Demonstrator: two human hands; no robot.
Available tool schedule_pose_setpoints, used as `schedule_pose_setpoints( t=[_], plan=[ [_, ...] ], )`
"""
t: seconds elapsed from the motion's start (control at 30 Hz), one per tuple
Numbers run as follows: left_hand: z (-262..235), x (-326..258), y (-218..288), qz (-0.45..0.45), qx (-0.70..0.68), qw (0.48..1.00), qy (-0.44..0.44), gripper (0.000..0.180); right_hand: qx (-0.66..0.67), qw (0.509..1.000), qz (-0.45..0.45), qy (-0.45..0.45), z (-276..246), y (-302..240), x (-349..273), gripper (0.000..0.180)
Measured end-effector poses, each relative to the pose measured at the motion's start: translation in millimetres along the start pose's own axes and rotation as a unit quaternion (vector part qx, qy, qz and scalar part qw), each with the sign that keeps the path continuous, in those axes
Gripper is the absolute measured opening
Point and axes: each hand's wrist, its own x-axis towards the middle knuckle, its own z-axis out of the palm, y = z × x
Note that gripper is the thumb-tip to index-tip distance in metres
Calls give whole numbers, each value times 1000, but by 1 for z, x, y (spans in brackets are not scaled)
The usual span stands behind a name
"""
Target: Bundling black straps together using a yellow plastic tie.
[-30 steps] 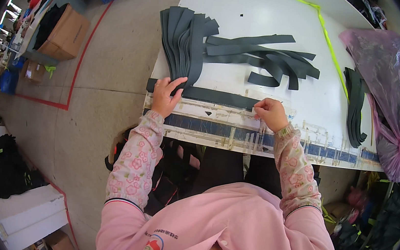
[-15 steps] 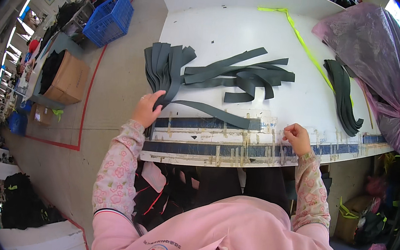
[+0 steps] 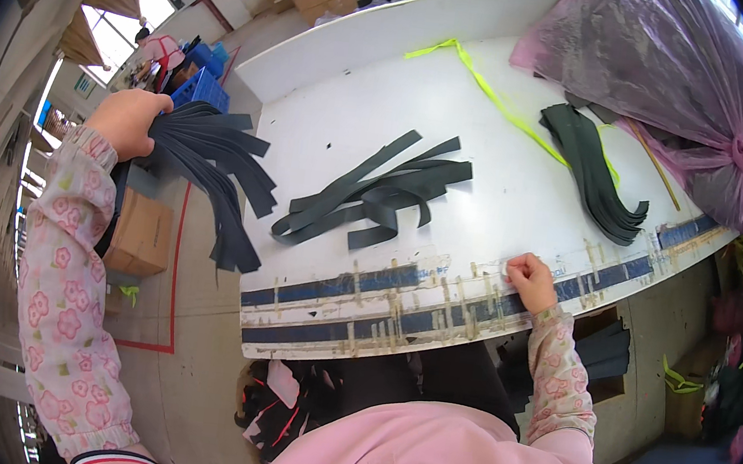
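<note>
My left hand (image 3: 132, 122) is raised past the table's left edge, closed around one end of a bundle of dark grey fabric strips (image 3: 215, 155). The loose ends fan out to the right and hang down. On the white table (image 3: 454, 232), a loose pile of similar strips (image 3: 385, 195) lies crisscrossed, one of them curled. My right hand (image 3: 532, 283) is over the table's front edge with its fingers pinched together. Anything between those fingertips is too small to make out. Farther right lies another bundle of dark strips (image 3: 591, 170).
A bright yellow ribbon (image 3: 496, 101) crosses the back of the table. At the far right sits a tied, translucent pink plastic bag (image 3: 671, 92). Left of the table, a cardboard box (image 3: 140, 238) and a blue crate (image 3: 200, 89) stand on the floor. A person works in the background.
My left hand has lifted the strip bundle off the table and carried it left, beyond the edge. My right hand stays pinched near the front edge. The view has turned.
</note>
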Motion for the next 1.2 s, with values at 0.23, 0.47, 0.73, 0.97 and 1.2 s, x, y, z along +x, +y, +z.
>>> schedule_pose_setpoints(
  t=[0.23,0.47,0.73,0.97,1.2],
  plan=[
    [-109,120,119,78,-25,991,110,46,-81,992,-89,47,-8,5,-17,10],
    [-166,256,234,-55,-307,932,183,49,-65,992,-105,30,-12,-10,-18,10],
    [-25,285,549,27,-540,840,43,44,-45,991,-117,39,-15,-3,-21,10],
    [9,210,631,293,-638,708,-72,66,-78,989,-122,30,-16,-5,-13,10],
    [100,217,426,179,-728,662,25,34,-24,993,-104,46,-13,-2,-13,8]
  ],
)
